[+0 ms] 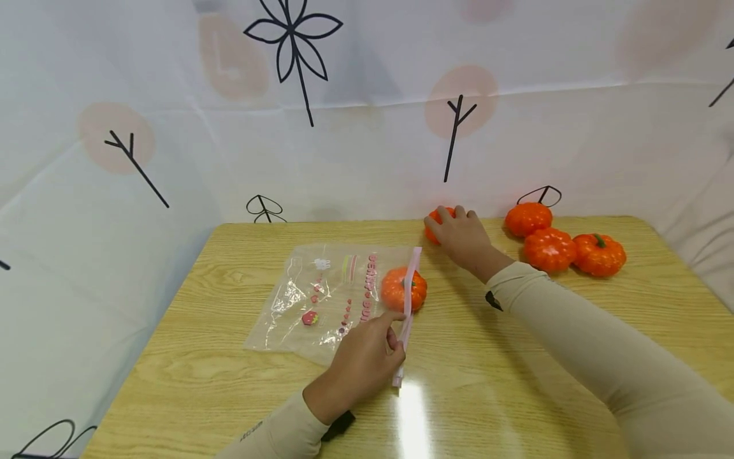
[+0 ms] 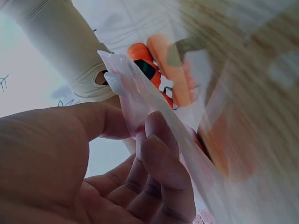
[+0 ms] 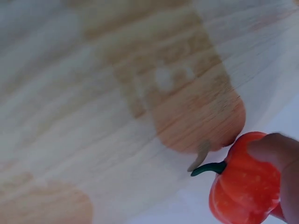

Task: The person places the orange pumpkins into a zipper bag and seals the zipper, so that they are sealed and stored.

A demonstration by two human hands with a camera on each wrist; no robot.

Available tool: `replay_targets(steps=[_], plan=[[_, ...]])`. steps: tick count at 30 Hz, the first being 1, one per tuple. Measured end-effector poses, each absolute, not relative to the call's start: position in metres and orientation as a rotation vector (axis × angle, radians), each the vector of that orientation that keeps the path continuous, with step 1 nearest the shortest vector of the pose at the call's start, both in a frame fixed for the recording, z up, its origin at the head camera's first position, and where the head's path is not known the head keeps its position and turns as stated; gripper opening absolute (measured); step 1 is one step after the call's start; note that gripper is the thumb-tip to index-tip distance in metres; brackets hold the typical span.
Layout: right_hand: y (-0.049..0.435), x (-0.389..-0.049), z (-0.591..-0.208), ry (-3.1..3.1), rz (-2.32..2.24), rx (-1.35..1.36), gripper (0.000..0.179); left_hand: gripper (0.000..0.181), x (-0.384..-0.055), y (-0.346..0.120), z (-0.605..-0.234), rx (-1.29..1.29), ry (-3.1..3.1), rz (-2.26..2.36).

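"Where's the held pumpkin [image 3: 243, 186]?"

"Just beyond the far right corner of the clear bag [image 1: 298, 299], the right grip [image 1: 461, 237] curled around it."

"And the left grip [image 1: 364, 354]?"

"Pinching the bag's pink edge [image 1: 409, 280], which crosses another pumpkin [image 1: 395, 290]. Three pumpkins [image 1: 549, 250] rest right of the bag on the surface [image 1: 470, 357]."

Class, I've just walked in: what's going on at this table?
A person's left hand pinches the pink edge strip of a clear, printed plastic bag spread on a light wooden table. Their right hand grips a round, orange, green-stemmed pumpkin near the table's far edge. A second orange pumpkin sits at the bag's strip edge, partly seen through the plastic. Three more orange pumpkins are grouped farther right.
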State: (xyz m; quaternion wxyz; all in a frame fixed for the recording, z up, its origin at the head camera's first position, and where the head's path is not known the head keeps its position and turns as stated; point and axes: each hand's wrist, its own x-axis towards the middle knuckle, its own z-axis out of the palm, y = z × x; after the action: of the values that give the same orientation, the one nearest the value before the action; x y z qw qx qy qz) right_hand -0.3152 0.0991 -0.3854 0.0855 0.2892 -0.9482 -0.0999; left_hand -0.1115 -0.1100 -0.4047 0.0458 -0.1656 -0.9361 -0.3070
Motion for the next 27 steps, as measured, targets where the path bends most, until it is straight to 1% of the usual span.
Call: replay_targets(steps=[4, 8, 15, 23, 27], plan=[[0.106, -0.311, -0.384, -2.86, -0.136, 0.829, 0.059, 0.04, -0.111, -0.11, -0.404, -0.515, -2.851, -0.933], [0.113, -0.302, -0.381, -2.914, 0.069, 0.737, 0.058, 0.041, -0.111, -0.11, -0.404, -0.517, -2.85, -0.927], [0.127, -0.271, -0.374, -2.947, 0.433, 0.587, 0.06, 0.041, -0.111, -0.109, -0.403, -0.504, -2.853, -0.927], [0.144, -0.238, -0.372, -2.937, 0.715, 0.523, 0.059, 0.042, -0.11, -0.108, -0.402, -0.512, -2.853, -0.966], [0.147, -0.225, -0.374, -2.932, 0.951, 0.51, 0.057, 0.042, -0.11, -0.108, -0.402, -0.516, -2.852, -0.976]])
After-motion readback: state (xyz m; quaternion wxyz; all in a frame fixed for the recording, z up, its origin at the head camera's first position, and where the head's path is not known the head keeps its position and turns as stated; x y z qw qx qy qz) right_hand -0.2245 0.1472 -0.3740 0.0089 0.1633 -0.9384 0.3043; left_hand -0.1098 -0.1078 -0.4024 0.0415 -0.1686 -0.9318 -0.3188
